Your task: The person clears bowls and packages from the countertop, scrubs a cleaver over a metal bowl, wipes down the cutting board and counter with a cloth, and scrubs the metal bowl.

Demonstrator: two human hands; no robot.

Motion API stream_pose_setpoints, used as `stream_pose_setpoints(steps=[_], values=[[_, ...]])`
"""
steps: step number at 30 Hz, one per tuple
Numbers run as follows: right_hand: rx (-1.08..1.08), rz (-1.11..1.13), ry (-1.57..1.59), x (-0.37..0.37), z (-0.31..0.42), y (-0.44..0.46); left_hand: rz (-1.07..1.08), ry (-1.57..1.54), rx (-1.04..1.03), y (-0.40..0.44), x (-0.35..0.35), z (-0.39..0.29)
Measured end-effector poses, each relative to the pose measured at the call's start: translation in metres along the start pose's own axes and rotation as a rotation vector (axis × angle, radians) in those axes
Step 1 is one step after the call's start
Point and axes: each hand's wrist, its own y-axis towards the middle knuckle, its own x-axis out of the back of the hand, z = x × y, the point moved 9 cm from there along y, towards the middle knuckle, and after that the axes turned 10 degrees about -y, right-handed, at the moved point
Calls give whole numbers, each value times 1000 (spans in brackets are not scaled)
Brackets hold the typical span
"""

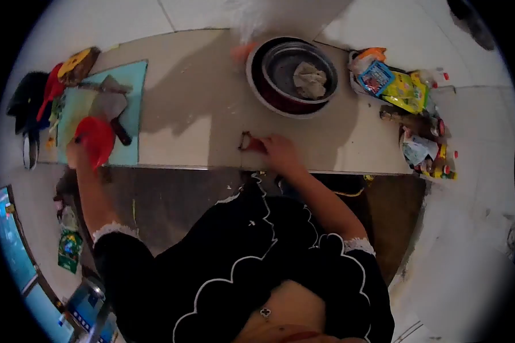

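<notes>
Since your left hand has the bowl by the knife on the board, one tug might drag both; right hand grips the peeler.

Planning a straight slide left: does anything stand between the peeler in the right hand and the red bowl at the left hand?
Yes: the dark handle of a cleaver lies on the turquoise cutting board, just beside the red bowl, on the side facing the peeler. From board to peeler, nothing visible stands in the way.
</notes>
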Motion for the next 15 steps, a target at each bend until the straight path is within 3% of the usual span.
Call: stream_pose_setpoints(steps=[1, 4, 6, 9, 12, 15], values=[[5, 27, -37, 1, 4, 5, -79, -5, 37, 8, 4, 12], [16, 48, -61, 35, 13, -1, 11, -24, 40, 28, -14, 36], [33, -40, 32, 75, 18, -6, -197, -31, 18, 15, 15, 22], [-80, -248, 176, 98, -6, -17, -126, -12, -47, 27, -7, 41], [-143, -430, 555, 141, -52, -26, -287, 48, 16, 7, 23, 20], [-395, -722, 513, 184, -125, -46, -393, -117, -39, 9, 31, 16]])
